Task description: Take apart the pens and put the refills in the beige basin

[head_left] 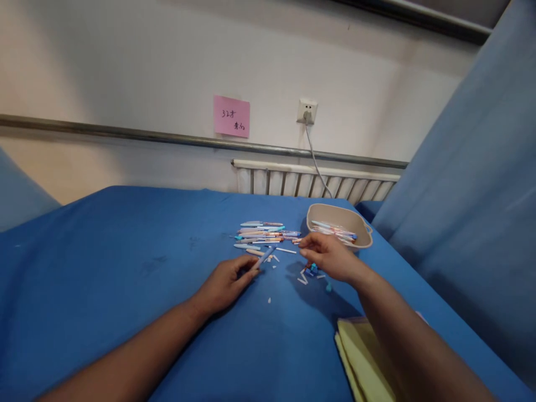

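My left hand rests on the blue table with its fingers closed round a pale pen barrel that points up and right. My right hand hovers just right of it, fingers pinched together near a small part I cannot make out. Beyond both hands lies a heap of several pastel pens. Small white and blue pen parts are scattered on the cloth under my right hand.
A beige basket holding several pens stands at the right behind my right hand. A yellow pad lies at the near right edge. A radiator, a socket with a cable and a pink note are on the wall behind.
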A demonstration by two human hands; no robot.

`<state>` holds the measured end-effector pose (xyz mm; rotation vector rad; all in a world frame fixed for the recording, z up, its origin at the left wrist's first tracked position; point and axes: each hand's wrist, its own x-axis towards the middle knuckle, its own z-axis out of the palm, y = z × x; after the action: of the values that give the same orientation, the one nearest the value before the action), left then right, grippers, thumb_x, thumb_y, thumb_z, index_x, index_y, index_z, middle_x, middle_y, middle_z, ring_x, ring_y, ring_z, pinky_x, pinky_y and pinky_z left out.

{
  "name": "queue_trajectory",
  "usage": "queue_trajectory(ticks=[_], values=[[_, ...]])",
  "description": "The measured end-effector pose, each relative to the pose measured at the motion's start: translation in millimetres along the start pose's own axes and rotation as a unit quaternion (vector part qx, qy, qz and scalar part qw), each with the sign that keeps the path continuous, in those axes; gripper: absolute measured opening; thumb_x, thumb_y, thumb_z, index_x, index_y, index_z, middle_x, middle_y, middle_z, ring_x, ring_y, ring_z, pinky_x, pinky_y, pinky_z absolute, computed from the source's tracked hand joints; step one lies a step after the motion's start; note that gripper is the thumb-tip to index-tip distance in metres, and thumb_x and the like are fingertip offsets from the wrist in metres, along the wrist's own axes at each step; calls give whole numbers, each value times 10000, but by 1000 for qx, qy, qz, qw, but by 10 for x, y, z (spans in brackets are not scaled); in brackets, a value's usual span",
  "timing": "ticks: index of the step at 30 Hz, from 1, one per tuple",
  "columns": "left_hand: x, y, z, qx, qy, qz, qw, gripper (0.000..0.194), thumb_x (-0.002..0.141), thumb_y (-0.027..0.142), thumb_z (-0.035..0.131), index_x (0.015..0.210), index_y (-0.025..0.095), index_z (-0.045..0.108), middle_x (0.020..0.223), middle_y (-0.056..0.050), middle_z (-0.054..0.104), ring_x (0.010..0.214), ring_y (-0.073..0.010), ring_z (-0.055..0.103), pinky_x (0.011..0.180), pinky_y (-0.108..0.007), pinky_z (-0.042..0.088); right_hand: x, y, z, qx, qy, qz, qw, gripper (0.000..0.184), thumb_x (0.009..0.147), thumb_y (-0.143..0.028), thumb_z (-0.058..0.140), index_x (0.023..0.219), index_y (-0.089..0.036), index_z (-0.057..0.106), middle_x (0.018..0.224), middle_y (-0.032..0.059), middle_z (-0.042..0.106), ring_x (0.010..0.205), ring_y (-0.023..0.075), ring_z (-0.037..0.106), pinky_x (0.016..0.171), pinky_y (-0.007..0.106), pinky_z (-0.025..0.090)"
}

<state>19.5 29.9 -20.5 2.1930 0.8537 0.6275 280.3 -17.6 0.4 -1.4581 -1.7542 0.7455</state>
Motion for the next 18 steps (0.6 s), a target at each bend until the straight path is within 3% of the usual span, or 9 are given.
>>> queue_trajectory(ticks=[4, 10, 18], values=[[12, 38, 15, -20, 6, -18, 1000, 275, 874, 384, 478, 1023, 198, 614, 916, -24, 672, 839, -195, 603, 755, -276, 472, -155, 195, -218, -85, 9, 60, 995, 97, 802, -208, 531, 777, -160, 611, 650, 7, 644, 555, 123, 580, 486, 205, 418], [28, 22, 29, -60, 23, -47, 997, 286, 860, 378, 505, 1057, 185, 581, 831, -23, 659, 784, -189, 618, 720, -281, 483, -210, 436, -270, -228, 10, 98, 969, 146, 711, -204, 639, 566, -184, 633, 512, 20, 605, 460, 114, 467, 448, 225, 268], [55, -46, 58, -177, 18, -90, 980, 251, 851, 389, 535, 949, 159, 553, 709, 14, 582, 586, -119, 540, 567, -222, 446, -200, 536, -246, -328, 4, 116, 938, 93, 699, -184, 613, 611, -181, 640, 633, 78, 657, 541, 163, 523, 475, 256, 224]])
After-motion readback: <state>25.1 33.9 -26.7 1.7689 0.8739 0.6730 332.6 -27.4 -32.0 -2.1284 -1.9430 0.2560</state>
